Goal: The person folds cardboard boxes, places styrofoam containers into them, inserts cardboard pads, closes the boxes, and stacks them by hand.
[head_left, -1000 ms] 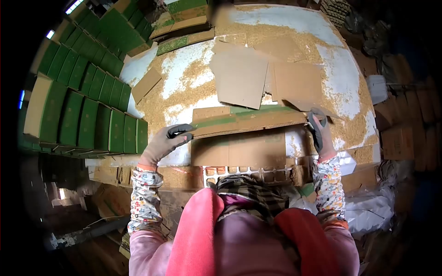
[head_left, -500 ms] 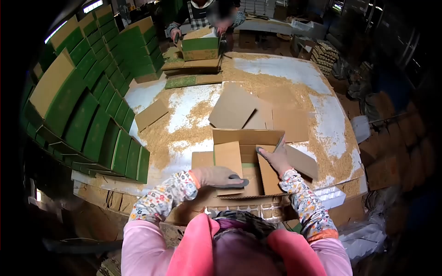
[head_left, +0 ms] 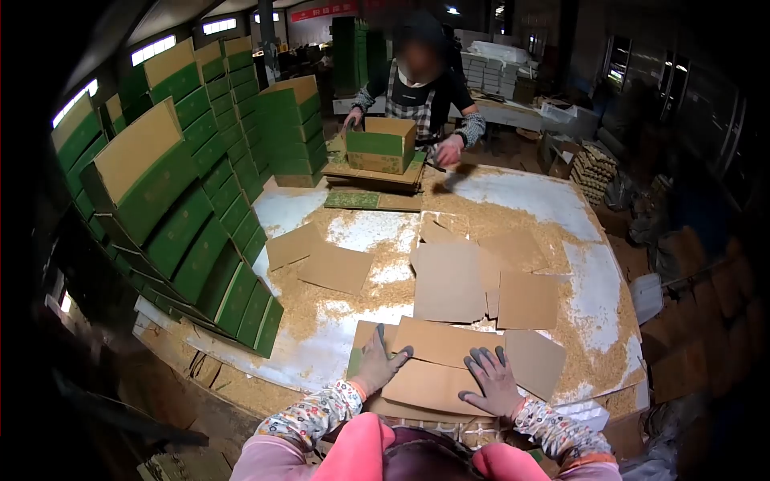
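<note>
In front of me lies a brown cardboard box (head_left: 437,386) with its flaps folded inward over the top. My left hand (head_left: 380,365) rests at the box's left side, fingers spread, in a glove with dark fingertips. On the right end of the flaps my right hand (head_left: 492,383) presses down, its gloved fingers also apart. The box's inside is hidden under the flaps. Just beyond it, several loose cardboard sheets (head_left: 447,280) overlap on the table.
Sawdust-like crumbs cover much of the white table (head_left: 321,337). Stacked green boxes (head_left: 188,256) rise along the left. Across the table a person in a checked apron (head_left: 421,108) stands behind a green-and-brown box (head_left: 381,146) on flat cardboard. A pile of moulded trays (head_left: 593,171) stands at the far right.
The box stood open; its flaps now lie folded over the top, with both my hands flat on it. My view has tilted up. The co-worker's hand has moved off the far box.
</note>
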